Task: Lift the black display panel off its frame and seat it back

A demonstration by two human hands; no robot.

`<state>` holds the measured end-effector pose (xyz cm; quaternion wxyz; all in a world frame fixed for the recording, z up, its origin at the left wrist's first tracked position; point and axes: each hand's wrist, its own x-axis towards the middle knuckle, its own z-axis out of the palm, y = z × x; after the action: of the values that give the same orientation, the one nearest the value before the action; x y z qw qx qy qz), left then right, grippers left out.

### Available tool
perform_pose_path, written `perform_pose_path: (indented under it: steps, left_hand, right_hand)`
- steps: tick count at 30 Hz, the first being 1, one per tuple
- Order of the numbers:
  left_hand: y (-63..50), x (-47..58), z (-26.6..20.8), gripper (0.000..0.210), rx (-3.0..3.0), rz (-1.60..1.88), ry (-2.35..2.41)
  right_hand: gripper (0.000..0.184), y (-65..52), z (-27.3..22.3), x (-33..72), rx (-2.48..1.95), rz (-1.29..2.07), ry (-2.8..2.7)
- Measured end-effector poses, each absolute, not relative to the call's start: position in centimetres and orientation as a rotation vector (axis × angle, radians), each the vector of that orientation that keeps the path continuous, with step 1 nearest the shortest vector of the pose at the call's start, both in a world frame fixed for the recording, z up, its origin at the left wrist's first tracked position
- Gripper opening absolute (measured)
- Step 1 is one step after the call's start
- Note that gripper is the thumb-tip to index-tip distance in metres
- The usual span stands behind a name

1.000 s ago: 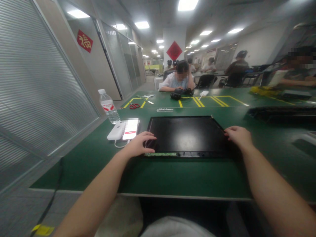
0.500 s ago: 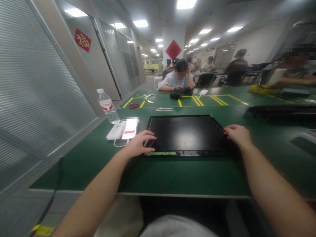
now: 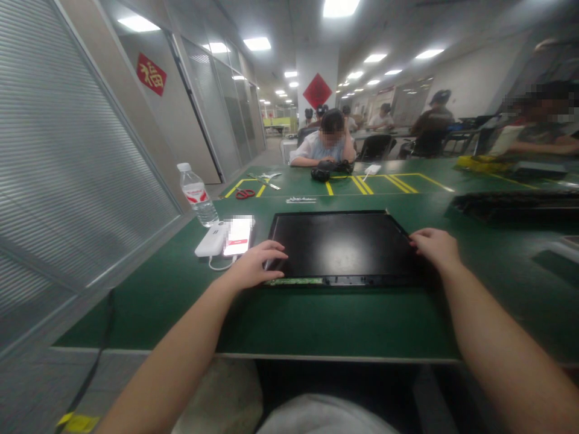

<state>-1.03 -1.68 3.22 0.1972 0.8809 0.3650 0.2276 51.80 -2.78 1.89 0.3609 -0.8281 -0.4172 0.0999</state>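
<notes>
A black display panel [image 3: 337,244] lies flat on the green table [image 3: 344,325], with light reflected in its middle. A narrow green circuit board [image 3: 301,281] shows along its near edge. At the panel's left edge is my left hand [image 3: 256,263], its fingers spread and their tips over the near left corner. My right hand [image 3: 436,246] is closed at the opposite side, thumb and forefinger pinching the right edge of the frame. Its other fingers are curled and partly hidden.
To the left stand a water bottle [image 3: 199,196], a white power bank [image 3: 211,239] and a lit phone [image 3: 239,236] joined by a cable. Red-handled scissors [image 3: 245,193] lie farther back. A long dark part [image 3: 520,208] is at right. A person [image 3: 323,144] sits opposite.
</notes>
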Motion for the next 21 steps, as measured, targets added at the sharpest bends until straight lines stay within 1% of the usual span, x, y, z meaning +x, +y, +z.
perform_pose_path:
  steps: [6, 10, 16, 21]
  left_hand:
    - [-1.6, -1.0, 3.2, 0.036, 2.456, 0.652, 1.011]
    - [-1.6, -0.8, 3.2, 0.040, 2.423, 0.662, 1.082]
    - [-1.3, -0.5, 2.1, 0.050, 2.438, 0.735, 1.347]
    - [-0.9, -0.4, 1.4, 0.052, 2.455, 0.608, 1.580]
  right_hand:
    - [0.012, -3.2, 2.5, 51.2, -2.129, 0.311, -1.053]
    - [0.012, -3.3, 2.7, 51.1, -2.127, 0.323, -1.054]
    - [0.013, -3.3, 3.0, 51.2, -2.166, 0.322, -1.069]
    - [0.014, -3.1, 3.0, 51.4, -2.190, 0.373, -1.081]
